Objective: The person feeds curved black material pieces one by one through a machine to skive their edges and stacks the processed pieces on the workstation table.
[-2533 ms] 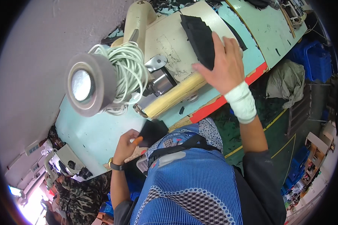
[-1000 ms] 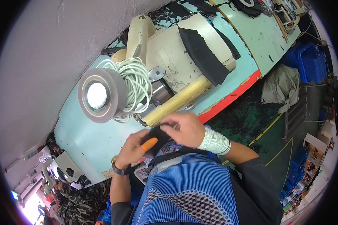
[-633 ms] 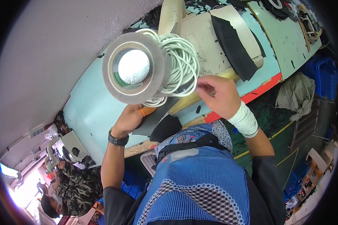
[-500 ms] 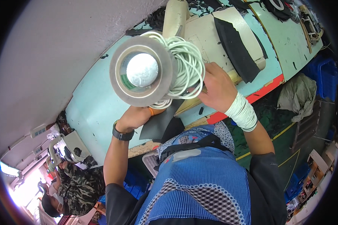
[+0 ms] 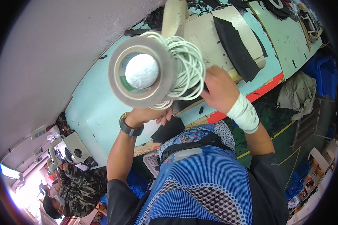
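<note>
A roll of clear tape [image 5: 116, 80] and a coil of white cord [image 5: 187, 69] hang in front of the work and hide much of it. Below the tape roll, my left hand [image 5: 148, 115], with a watch on its wrist, has loosely bent, parted fingers and nothing visible in them. Beside it a black sheet piece [image 5: 169, 129] lies at the table's front edge. My right hand [image 5: 221, 88], its wrist wrapped in white strands [image 5: 244, 114], is closed beside the cream sewing machine [image 5: 201, 35]; its fingertips, near dark material, are hidden behind the cord.
A curved black piece [image 5: 234, 48] lies across the machine. Black scraps litter the pale green table [image 5: 90, 112], which has a red front strip [image 5: 266, 88]. A blue crate [image 5: 325, 75] and grey cloth [image 5: 298, 95] are at right. Another person [image 5: 80, 187] works at far left.
My left hand has come off the dark grey sheet and shifted right, its fingers now showing below the tape. The grey sheet is no longer visible there. The right hand has barely moved.
</note>
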Action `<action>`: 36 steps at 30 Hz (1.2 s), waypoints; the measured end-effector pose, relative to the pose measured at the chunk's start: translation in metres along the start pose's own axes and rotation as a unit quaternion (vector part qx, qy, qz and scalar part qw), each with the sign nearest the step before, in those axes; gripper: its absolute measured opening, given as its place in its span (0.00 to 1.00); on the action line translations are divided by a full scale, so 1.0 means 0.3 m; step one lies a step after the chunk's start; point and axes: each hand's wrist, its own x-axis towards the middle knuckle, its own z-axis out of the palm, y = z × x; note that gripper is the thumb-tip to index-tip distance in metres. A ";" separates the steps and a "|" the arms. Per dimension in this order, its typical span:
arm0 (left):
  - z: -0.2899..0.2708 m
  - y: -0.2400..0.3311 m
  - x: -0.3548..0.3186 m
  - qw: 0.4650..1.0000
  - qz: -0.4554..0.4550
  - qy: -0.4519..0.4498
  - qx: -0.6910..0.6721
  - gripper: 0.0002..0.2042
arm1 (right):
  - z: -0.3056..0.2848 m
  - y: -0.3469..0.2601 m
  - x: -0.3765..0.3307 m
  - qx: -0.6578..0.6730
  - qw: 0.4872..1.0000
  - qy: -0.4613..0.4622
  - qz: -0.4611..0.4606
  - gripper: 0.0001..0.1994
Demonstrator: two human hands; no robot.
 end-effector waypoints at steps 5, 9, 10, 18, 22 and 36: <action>0.025 -0.018 -0.083 0.998 -0.013 0.006 -0.068 0.19 | -0.137 -0.082 -0.216 0.054 0.971 0.200 0.120 0.09; 0.037 -0.297 -0.121 0.968 0.062 0.069 0.232 0.16 | -0.189 0.006 -0.122 -0.169 0.925 0.340 0.033 0.11; 0.082 -0.399 -0.115 0.913 0.112 0.162 0.358 0.15 | -0.158 0.041 -0.106 -0.213 0.947 0.236 0.044 0.09; 0.006 -0.394 -0.218 0.990 0.050 0.120 0.062 0.08 | 0.087 -0.004 -0.015 0.054 0.998 0.040 0.013 0.03; 0.042 -0.265 -0.282 0.992 0.032 0.003 -0.123 0.09 | -0.001 -0.018 -0.008 0.109 0.962 0.246 0.043 0.05; -0.004 -0.073 -0.140 0.998 0.005 0.033 -0.054 0.05 | 0.085 -0.005 0.002 0.031 0.982 0.189 0.001 0.06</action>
